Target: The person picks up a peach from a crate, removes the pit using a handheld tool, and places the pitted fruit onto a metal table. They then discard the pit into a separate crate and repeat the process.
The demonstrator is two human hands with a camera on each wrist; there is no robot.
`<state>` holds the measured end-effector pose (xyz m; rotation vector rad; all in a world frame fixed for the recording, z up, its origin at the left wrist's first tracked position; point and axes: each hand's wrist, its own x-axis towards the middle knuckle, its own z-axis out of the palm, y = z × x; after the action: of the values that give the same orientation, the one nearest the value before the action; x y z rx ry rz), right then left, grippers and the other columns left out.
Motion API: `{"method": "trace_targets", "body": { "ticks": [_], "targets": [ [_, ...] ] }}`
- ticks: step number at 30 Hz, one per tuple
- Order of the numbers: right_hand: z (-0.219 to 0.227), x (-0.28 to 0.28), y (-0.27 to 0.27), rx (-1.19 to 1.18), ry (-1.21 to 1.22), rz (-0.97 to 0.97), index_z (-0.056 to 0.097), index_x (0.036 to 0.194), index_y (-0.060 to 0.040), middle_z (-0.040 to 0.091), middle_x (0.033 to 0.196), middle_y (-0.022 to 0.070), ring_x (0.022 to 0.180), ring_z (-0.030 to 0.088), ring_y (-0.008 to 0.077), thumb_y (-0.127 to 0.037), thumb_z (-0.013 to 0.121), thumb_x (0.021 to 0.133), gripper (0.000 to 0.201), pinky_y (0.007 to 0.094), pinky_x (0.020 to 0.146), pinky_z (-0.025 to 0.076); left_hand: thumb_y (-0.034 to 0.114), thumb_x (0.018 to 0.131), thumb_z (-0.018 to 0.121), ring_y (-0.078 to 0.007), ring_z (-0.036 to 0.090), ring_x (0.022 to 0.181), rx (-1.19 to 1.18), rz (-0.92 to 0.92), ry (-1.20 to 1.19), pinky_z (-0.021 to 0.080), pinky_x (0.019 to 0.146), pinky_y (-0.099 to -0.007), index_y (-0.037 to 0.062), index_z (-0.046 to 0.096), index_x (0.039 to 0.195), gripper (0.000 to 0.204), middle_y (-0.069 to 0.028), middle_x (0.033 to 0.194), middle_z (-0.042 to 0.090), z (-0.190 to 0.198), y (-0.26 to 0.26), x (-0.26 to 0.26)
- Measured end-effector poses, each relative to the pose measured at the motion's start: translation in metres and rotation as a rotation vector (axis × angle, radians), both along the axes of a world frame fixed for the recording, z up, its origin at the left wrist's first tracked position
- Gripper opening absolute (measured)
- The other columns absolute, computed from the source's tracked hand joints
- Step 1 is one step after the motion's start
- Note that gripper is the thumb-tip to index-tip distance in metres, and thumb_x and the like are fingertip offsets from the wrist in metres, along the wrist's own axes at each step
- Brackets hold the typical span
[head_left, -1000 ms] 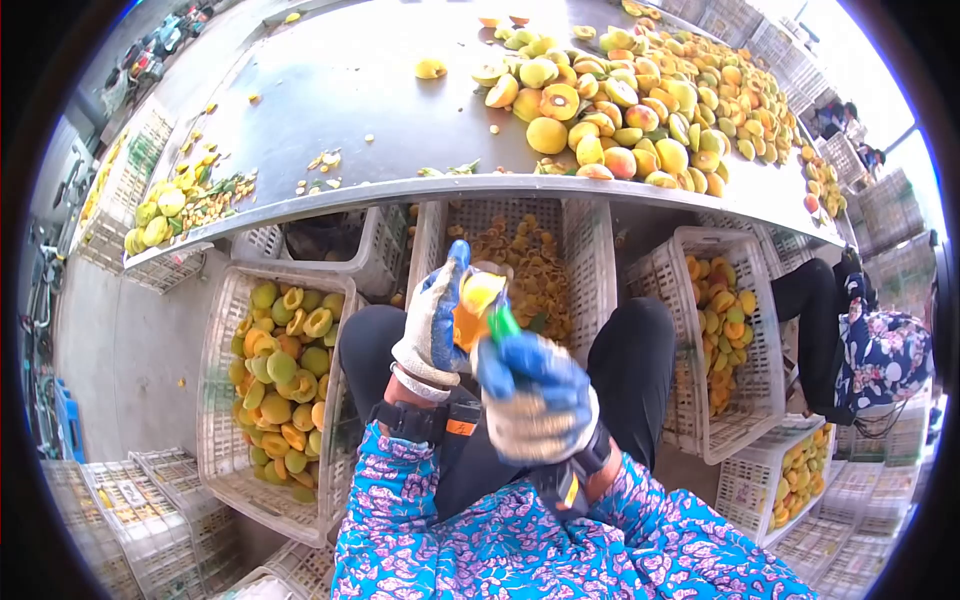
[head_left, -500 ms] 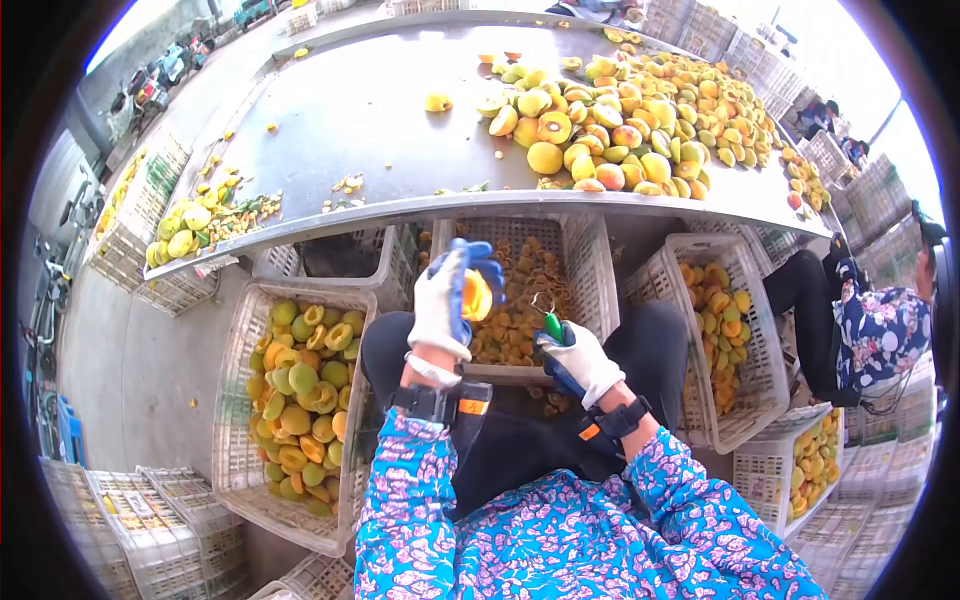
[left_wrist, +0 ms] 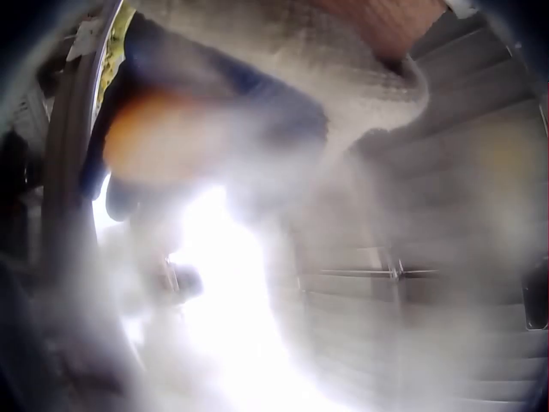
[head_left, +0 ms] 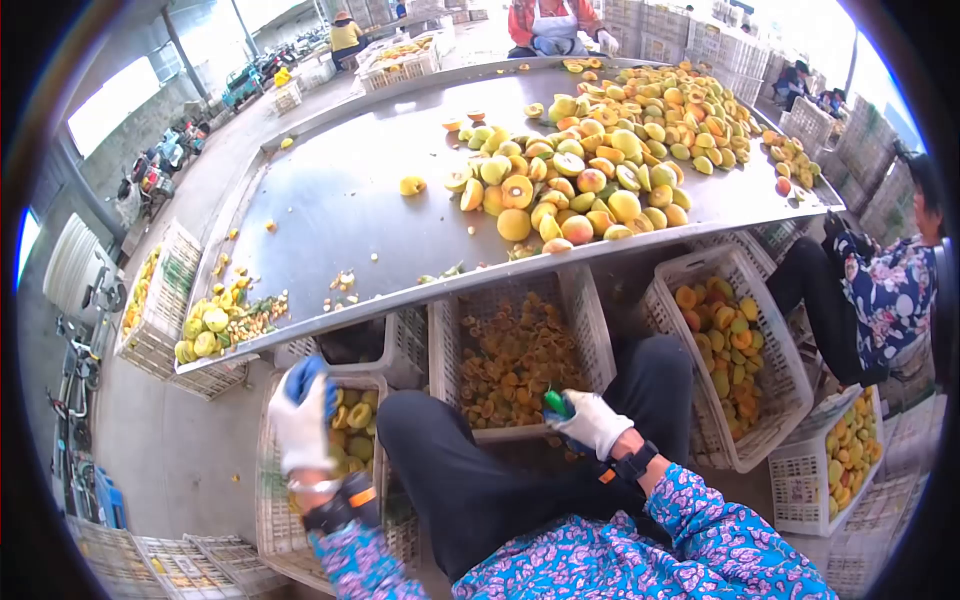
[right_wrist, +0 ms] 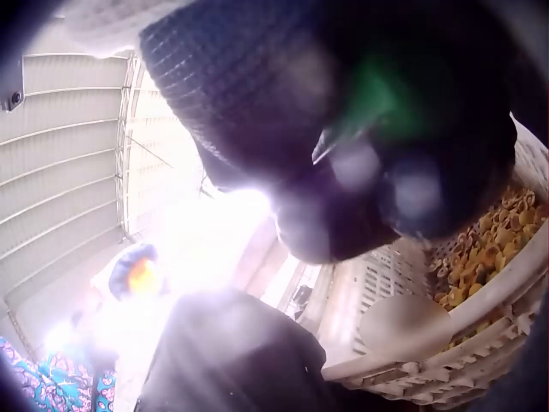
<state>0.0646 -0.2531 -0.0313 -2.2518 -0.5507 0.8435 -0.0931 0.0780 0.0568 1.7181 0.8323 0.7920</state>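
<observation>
My left hand (head_left: 303, 415), in a white and blue glove, is raised over the near end of the left crate (head_left: 268, 500) of halved peaches. Its fingers curl round an orange peach piece (left_wrist: 159, 137), blurred in the left wrist view; the right wrist view catches the same peach from afar. My right hand (head_left: 597, 424), gloved alike, grips a green-handled peach pitter (head_left: 556, 402) near my right knee. In the right wrist view, dark fingers wrap the green handle and a metal bit shows beside it. Below and ahead stands the middle crate (head_left: 590, 330), holding brownish pits and scraps.
A metal table (head_left: 330, 240) spans the front, with a heap of peaches (head_left: 600, 180) at its right and scraps along its left edge. More peach crates (head_left: 740, 455) stand to the right, near a seated person (head_left: 890, 290). Another person (head_left: 552, 28) sits across the table.
My left hand has swung left with the peach, away from the right hand and over the left crate. The right hand stays by the middle crate with the pitter. The head view has tilted up.
</observation>
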Motion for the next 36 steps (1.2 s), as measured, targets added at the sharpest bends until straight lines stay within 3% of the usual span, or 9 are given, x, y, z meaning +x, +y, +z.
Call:
{"method": "trace_targets", "body": {
  "ticks": [3, 6, 13, 18, 25, 26, 30, 33, 36],
  "targets": [
    [-0.015, 0.019, 0.010, 0.007, -0.078, 0.190, 0.059, 0.090, -0.0008, 0.065, 0.084, 0.0217, 0.082, 0.063, 0.0374, -0.035, 0.065, 0.082, 0.035, 0.0435, 0.071, 0.049, 0.016, 0.081, 0.068, -0.0140, 0.064, 0.082, 0.383, 0.230, 0.695, 0.050, 0.076, -0.0291, -0.0030, 0.064, 0.104, 0.030, -0.0103, 0.092, 0.069, 0.027, 0.015, -0.040],
    [-0.016, 0.042, 0.026, -0.078, -0.090, 0.308, 0.059, 0.095, -0.0034, 0.066, 0.085, 0.0200, 0.082, 0.063, 0.0372, -0.037, 0.064, 0.082, 0.037, 0.0449, 0.071, 0.049, 0.010, 0.081, 0.068, -0.0149, 0.063, 0.086, 0.261, 0.187, 0.476, 0.050, 0.080, -0.0284, -0.0057, 0.060, 0.110, 0.034, -0.0111, 0.100, 0.067, 0.038, 0.036, -0.020],
    [-0.046, 0.056, 0.034, -0.079, -0.087, 0.306, 0.057, 0.092, -0.0054, 0.066, 0.079, 0.0194, 0.077, 0.064, 0.0377, -0.040, 0.057, 0.083, 0.035, 0.0492, 0.067, 0.050, 0.018, 0.077, 0.073, -0.0159, 0.066, 0.084, 0.462, -0.227, 0.408, 0.052, 0.077, -0.0269, -0.0022, 0.058, 0.116, 0.047, -0.0136, 0.095, 0.069, 0.039, 0.060, 0.244],
    [-0.043, 0.068, 0.041, 0.042, -0.079, 0.156, 0.055, 0.091, -0.0068, 0.061, 0.068, 0.0160, 0.063, 0.061, 0.0362, -0.041, 0.056, 0.084, 0.035, 0.0481, 0.058, 0.049, 0.037, 0.078, 0.069, -0.0317, 0.063, 0.096, 0.853, -0.035, 0.704, 0.049, 0.086, -0.0379, 0.0005, 0.058, 0.118, 0.054, -0.0174, 0.105, 0.066, -0.027, 0.109, 0.425],
    [-0.032, 0.085, 0.054, 0.118, 0.038, 0.073, 0.054, 0.092, -0.0057, 0.062, 0.072, 0.0199, 0.068, 0.062, 0.0390, -0.039, 0.059, 0.083, 0.035, 0.0490, 0.061, 0.049, 0.049, 0.079, 0.065, -0.0316, 0.061, 0.101, 0.846, -0.039, 1.030, 0.049, 0.085, -0.0408, 0.0098, 0.063, 0.104, 0.047, -0.0140, 0.108, 0.064, -0.065, 0.127, 0.500],
    [-0.033, 0.085, 0.054, 0.115, 0.021, 0.082, 0.055, 0.094, -0.0053, 0.063, 0.074, 0.0205, 0.069, 0.062, 0.0390, -0.040, 0.059, 0.083, 0.036, 0.0488, 0.063, 0.049, 0.042, 0.080, 0.068, -0.0243, 0.065, 0.092, 0.902, -0.014, 0.992, 0.051, 0.078, -0.0354, 0.0070, 0.063, 0.104, 0.043, -0.0120, 0.100, 0.066, -0.065, 0.126, 0.493],
    [-0.040, 0.077, 0.058, 0.018, 0.045, 0.149, 0.056, 0.094, -0.0041, 0.064, 0.074, 0.0206, 0.071, 0.063, 0.0386, -0.040, 0.062, 0.081, 0.039, 0.0485, 0.065, 0.050, 0.020, 0.084, 0.069, -0.0094, 0.060, 0.079, -0.081, -0.217, 0.229, 0.050, 0.066, -0.0255, 0.0031, 0.064, 0.103, 0.026, -0.0050, 0.088, 0.064, -0.046, 0.142, 0.429],
    [-0.044, 0.074, 0.061, -0.084, 0.133, 0.200, 0.055, 0.093, -0.0037, 0.065, 0.079, 0.0217, 0.077, 0.064, 0.0401, -0.041, 0.060, 0.081, 0.040, 0.0487, 0.069, 0.050, 0.029, 0.092, 0.056, -0.0267, 0.058, 0.107, -0.672, -0.573, -0.382, 0.051, 0.090, -0.0411, 0.0012, 0.048, 0.128, 0.047, -0.0140, 0.122, 0.055, -0.044, 0.131, 0.340],
    [-0.046, 0.065, 0.061, -0.027, 0.138, 0.144, 0.056, 0.092, -0.0016, 0.065, 0.083, 0.0239, 0.083, 0.063, 0.0410, -0.039, 0.065, 0.079, 0.041, 0.0473, 0.072, 0.050, 0.039, 0.094, 0.048, -0.0315, 0.052, 0.116, -1.015, -0.502, -0.641, 0.040, 0.102, -0.0476, 0.0010, 0.041, 0.134, 0.056, -0.0164, 0.130, 0.049, -0.034, 0.072, 0.256]
  ]
}}
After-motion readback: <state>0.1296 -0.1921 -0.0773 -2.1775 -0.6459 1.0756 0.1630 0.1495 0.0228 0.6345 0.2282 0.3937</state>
